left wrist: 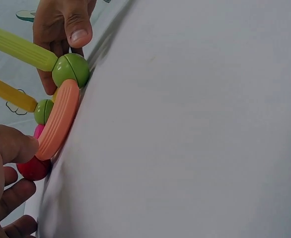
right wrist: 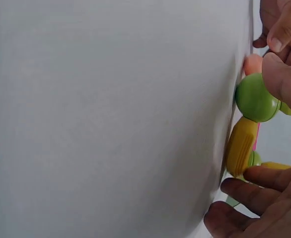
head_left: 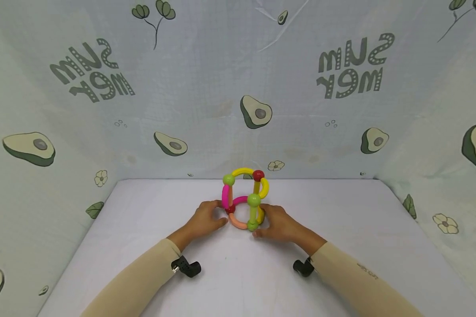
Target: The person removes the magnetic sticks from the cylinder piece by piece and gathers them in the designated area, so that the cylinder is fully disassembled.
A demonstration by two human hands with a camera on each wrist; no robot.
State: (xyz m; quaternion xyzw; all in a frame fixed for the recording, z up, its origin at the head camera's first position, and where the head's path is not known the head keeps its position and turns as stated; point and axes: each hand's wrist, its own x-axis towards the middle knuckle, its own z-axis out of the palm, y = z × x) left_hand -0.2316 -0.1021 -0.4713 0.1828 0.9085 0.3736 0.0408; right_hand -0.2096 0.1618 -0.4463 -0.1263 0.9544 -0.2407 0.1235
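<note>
A standing frame of magnetic rods and balls [head_left: 254, 214] rises from the white table, its curved and straight rods joined by red and green balls. My left hand [head_left: 203, 219] is at its left side, thumb beside the lower red ball [left wrist: 35, 169] and the curved orange rod [left wrist: 61, 121], fingers spread around the ball. On the other side, my right hand [head_left: 279, 223] has its thumb by a lower green ball [right wrist: 255, 97] and a fingertip at the curved yellow rod [right wrist: 242, 148]. Both hands have loosely extended fingers.
The white table [head_left: 154, 198] carries the frame near its far edge. A hanging cloth [head_left: 206, 88] printed with avocados and lettering encloses the back and sides. Black wrist cameras are strapped at the left cuff [head_left: 186, 266] and right cuff [head_left: 303, 267].
</note>
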